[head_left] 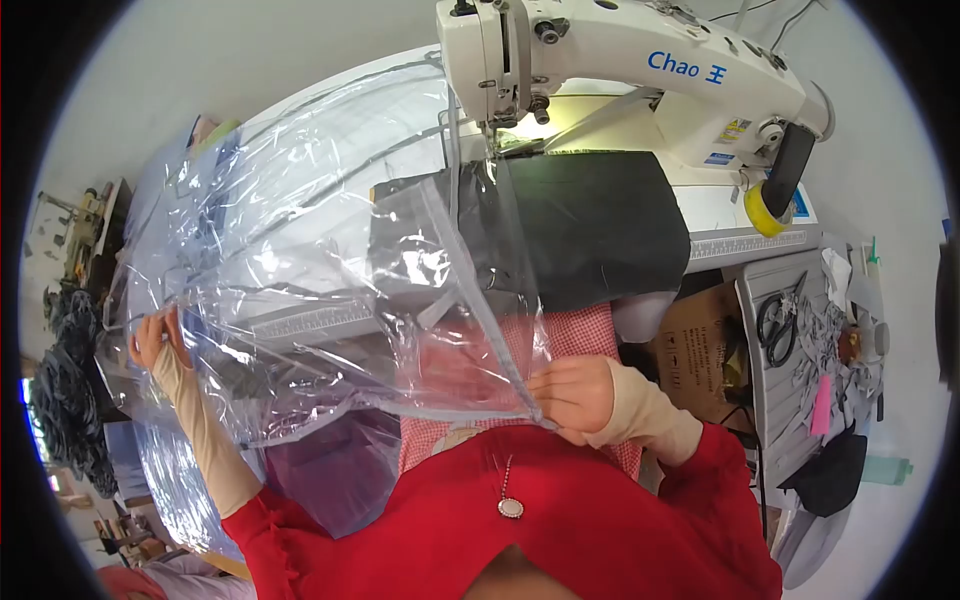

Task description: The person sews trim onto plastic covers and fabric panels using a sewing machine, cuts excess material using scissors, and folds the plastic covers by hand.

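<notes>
A large clear plastic sheet point(300, 240) with grey edging strips spreads over the left half of the sewing table and hangs down at the front. At the left, my left hand point(160, 338) is closed on the sheet. My right hand point(572, 398) pinches a corner of it where two grey strips meet, just in front of my red top. Behind, the sheet runs up under the needle area of a white sewing machine point(600, 50). A black panel point(590, 225) lies on the table in front of the needle, partly beneath the plastic.
Scissors point(778, 325) and grey scraps point(825, 350) lie on a grey tray at the right. A cardboard box point(695, 355) stands below the table edge. Yellow tape point(767, 210) hangs by the machine. Dark material point(72, 385) is bundled at the far left.
</notes>
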Motion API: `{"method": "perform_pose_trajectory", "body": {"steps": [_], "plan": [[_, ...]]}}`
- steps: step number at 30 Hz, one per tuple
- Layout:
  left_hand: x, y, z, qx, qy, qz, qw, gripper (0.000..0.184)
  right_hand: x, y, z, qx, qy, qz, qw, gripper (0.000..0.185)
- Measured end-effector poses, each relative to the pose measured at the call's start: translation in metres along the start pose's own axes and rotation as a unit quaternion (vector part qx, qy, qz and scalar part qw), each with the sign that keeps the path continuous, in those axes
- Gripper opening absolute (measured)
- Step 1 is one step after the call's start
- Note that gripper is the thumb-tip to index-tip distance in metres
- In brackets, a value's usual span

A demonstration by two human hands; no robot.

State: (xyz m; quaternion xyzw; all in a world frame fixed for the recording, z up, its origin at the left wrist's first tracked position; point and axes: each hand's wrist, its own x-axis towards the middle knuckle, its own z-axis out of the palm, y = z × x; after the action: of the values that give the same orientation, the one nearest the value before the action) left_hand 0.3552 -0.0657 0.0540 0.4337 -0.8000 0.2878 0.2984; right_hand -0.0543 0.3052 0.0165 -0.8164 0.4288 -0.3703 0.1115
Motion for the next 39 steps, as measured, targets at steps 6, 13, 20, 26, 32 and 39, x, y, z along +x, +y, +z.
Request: {"method": "perform_pose_trajectory", "body": {"steps": [6, 13, 20, 26, 32, 39], "plan": [[0.048, -0.007, 0.012, 0.032, 0.022, 0.039, 0.998, 0.010, 0.005, 0.028, -0.003, -0.022, -0.003, 0.035, 0.999, 0.023], [0.101, -0.014, 0.038, 0.057, 0.085, 0.083, 0.991, 0.010, 0.022, 0.073, -0.012, -0.090, 0.051, 0.003, 0.995, 0.013], [0.163, 0.032, 0.034, 0.062, 0.051, 0.090, 0.993, 0.014, 0.051, 0.130, -0.017, -0.119, 0.064, 0.081, 0.987, 0.011], [0.162, 0.181, -0.029, -0.241, -0.006, 0.212, 0.947, 0.044, 0.059, 0.153, -0.012, -0.060, 0.088, 0.113, 0.988, 0.010], [0.118, 0.324, -0.032, -0.410, -0.102, 0.453, 0.785, 0.063, 0.058, 0.153, -0.008, -0.049, 0.135, 0.061, 0.988, 0.014], [0.109, 0.334, 0.003, -0.390, -0.230, 0.408, 0.793, 0.032, 0.056, 0.128, -0.014, 0.065, 0.110, 0.239, 0.963, 0.028]]}}
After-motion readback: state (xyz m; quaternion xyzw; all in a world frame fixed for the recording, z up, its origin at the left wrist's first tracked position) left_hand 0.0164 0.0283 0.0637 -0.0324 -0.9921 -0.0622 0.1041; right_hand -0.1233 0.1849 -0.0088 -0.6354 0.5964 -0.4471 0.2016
